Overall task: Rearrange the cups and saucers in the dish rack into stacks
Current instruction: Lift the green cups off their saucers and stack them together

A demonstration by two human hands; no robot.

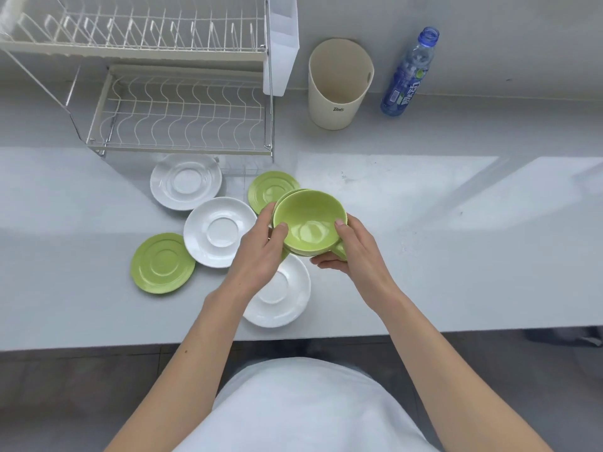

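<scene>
The left hand [261,252] and right hand [355,252] are grasping nested green cups [308,223] above loose saucers [220,231], apparently forming the cup stack; setting it down squarely seems next.

Kitchen-like setting: pale grey worktop [424,256] against a wall, two-tier wire dish rack [176,112] beyond and left of the hands, cream container [339,93] and blue drink bottle [409,76] beyond to the right, saucers [186,181] spread nearby.
</scene>
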